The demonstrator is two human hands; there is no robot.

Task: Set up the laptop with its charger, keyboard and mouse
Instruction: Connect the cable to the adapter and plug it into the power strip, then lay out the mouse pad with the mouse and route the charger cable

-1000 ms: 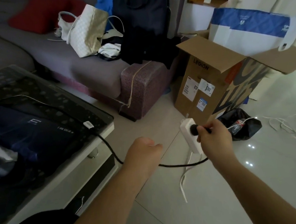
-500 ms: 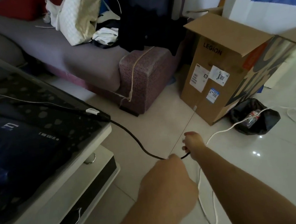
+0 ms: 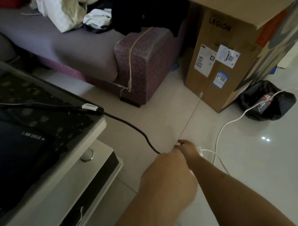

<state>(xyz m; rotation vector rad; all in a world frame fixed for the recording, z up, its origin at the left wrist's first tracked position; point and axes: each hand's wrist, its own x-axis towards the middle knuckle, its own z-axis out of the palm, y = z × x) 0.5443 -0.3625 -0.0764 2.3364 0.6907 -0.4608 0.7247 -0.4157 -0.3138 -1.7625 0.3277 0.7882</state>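
A black charger cable (image 3: pixel 131 125) runs off the corner of the glass-topped table (image 3: pixel 101 126) and drops to the floor, ending behind my hands. My right hand (image 3: pixel 187 148) is low over the tiles with curled fingers on the cable's plug end, at a white power strip (image 3: pixel 200 149) that barely shows beneath it. My left hand (image 3: pixel 168 167) is a loose fist just in front, its fingers hidden, where the cable disappears. A dark closed laptop (image 3: pixel 11 155) lies on the table at left.
The strip's white cord (image 3: pixel 225 125) snakes right across the tiles to a black bag (image 3: pixel 270 100). A tall cardboard Legion box (image 3: pixel 217 54) stands behind. A purple sofa (image 3: pixel 75 47) with bags and clothes is at the back.
My right hand has brought the plug and power strip from mid-air down to the floor. My left hand followed it down. The view tipped downward.
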